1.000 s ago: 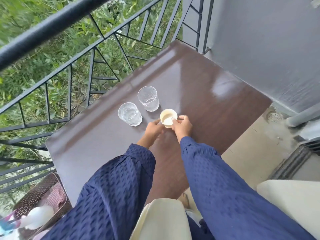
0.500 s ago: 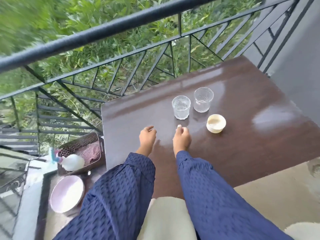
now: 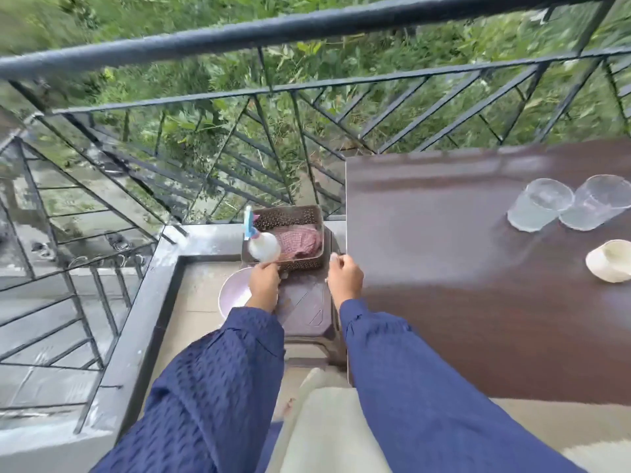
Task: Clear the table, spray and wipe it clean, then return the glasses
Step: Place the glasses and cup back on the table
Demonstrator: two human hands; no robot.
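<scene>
The two glasses (image 3: 566,205) stand touching one another at the far right of the dark brown table (image 3: 444,268), with a small cream cup (image 3: 609,261) nearer and to their right; all three are well apart from both hands. The spray bottle (image 3: 262,244), white with a blue trigger head, lies in a brown perforated basket (image 3: 300,215) beside a reddish checked cloth (image 3: 300,242), left of the table's left edge. The left hand (image 3: 263,285) sits at the basket's near rim, its fingers (image 3: 269,268) just beside the bottle's body; they are curled, and whether they touch it is hard to tell through the blur. The right hand (image 3: 345,278) hovers at the table's left edge near the basket's right corner, its fingers bent together and holding nothing. The basket rests on a brown stool (image 3: 307,308), with a pale pink bowl (image 3: 232,295) on the floor partly hidden under the left hand.

Half a second ago both hands lay on the table just near the glasses; since then they have left it and swung left to the basket, and the view has turned with them, pushing the glasses and cup to the right margin. No label or writing can be read on anything.
</scene>
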